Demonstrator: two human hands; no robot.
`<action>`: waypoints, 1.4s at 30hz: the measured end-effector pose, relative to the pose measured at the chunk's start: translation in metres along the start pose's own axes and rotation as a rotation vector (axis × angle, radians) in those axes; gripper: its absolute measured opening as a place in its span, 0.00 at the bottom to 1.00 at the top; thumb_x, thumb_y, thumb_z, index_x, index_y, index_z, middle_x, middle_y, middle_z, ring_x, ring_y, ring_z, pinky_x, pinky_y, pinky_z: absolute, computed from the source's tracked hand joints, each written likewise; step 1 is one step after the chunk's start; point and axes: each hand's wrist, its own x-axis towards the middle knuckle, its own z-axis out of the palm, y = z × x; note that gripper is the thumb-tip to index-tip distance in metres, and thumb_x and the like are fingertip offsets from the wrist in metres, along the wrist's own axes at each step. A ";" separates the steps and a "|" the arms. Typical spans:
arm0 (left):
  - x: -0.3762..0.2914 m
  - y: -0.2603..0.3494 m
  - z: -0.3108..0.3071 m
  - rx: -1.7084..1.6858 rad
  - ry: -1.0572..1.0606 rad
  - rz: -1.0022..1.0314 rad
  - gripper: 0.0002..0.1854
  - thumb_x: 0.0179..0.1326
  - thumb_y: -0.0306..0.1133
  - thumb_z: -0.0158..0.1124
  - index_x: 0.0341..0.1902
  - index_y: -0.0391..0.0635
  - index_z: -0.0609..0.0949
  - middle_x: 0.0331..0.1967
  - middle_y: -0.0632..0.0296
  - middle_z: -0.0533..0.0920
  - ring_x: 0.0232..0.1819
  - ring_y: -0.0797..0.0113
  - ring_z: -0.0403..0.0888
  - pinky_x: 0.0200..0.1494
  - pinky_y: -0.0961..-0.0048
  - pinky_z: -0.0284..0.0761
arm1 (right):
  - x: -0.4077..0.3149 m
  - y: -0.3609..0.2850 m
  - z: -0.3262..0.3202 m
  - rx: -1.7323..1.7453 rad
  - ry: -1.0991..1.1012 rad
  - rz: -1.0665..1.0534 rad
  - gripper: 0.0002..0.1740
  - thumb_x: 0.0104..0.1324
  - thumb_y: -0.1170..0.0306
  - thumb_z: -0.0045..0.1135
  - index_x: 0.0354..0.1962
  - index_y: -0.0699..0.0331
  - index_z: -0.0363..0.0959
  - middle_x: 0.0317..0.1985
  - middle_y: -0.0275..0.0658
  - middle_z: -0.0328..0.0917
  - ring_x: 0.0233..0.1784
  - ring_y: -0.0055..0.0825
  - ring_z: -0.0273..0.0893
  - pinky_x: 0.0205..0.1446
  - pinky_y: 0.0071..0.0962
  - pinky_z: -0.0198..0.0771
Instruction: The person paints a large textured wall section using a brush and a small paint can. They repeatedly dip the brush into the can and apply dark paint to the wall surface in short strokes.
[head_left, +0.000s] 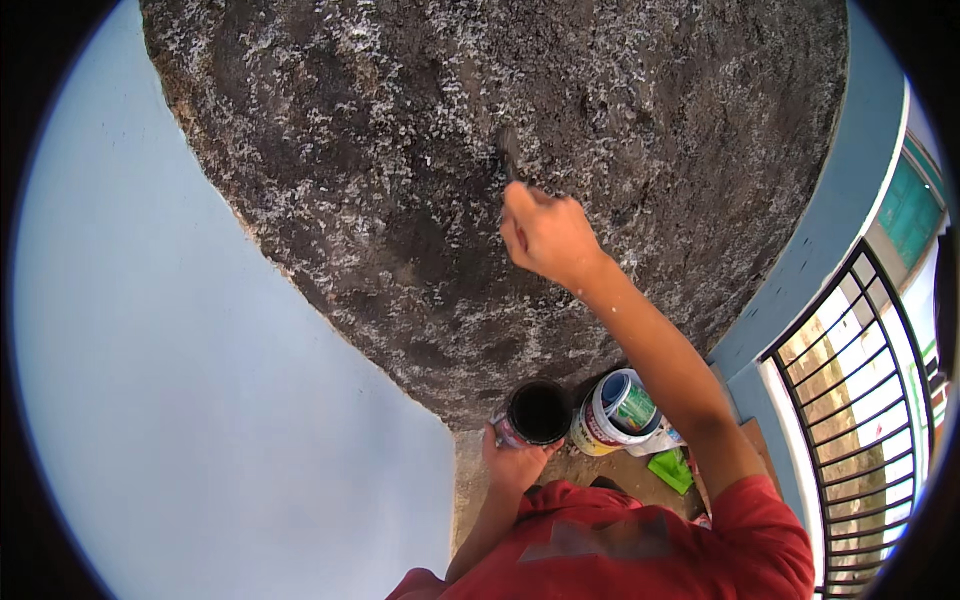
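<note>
My right hand (551, 232) grips a thin dark-handled tool, probably a paintbrush (508, 154), whose blurred tip is against the rough wall (420, 262). This wall is textured, blotched in dark grey, black and white. Lower down, close to my body, my left hand (517, 461) holds a paint can (506, 429) by its side. Black paint or a dark interior (541, 412) shows through the can's open top; the level inside cannot be made out.
On the floor beside the can stands a white bucket (596, 431) with a smaller labelled container (630, 405) inside. A bright green item (671, 470) lies nearby. A smooth light-blue wall (225, 420) rises at left. Black metal railing (855, 405) is at right.
</note>
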 end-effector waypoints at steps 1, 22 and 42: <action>0.004 0.002 0.001 -0.008 -0.020 0.017 0.46 0.71 0.79 0.41 0.81 0.62 0.71 0.81 0.58 0.70 0.79 0.48 0.67 0.71 0.36 0.68 | -0.002 -0.007 0.001 0.069 -0.074 0.048 0.08 0.67 0.73 0.61 0.39 0.64 0.69 0.26 0.49 0.82 0.22 0.53 0.80 0.27 0.44 0.76; -0.014 0.014 -0.013 -0.060 0.014 0.080 0.46 0.70 0.77 0.44 0.80 0.58 0.71 0.78 0.58 0.73 0.77 0.50 0.70 0.71 0.39 0.68 | -0.015 -0.035 0.033 -0.183 -0.210 -0.253 0.14 0.63 0.69 0.66 0.42 0.59 0.69 0.25 0.44 0.78 0.20 0.46 0.81 0.24 0.42 0.79; -0.026 0.041 -0.009 -0.128 0.138 0.221 0.45 0.70 0.78 0.46 0.75 0.56 0.76 0.69 0.53 0.80 0.65 0.47 0.78 0.66 0.43 0.70 | -0.017 -0.074 0.081 -0.175 -0.369 -0.345 0.14 0.66 0.68 0.66 0.46 0.56 0.71 0.29 0.44 0.78 0.21 0.48 0.81 0.24 0.44 0.79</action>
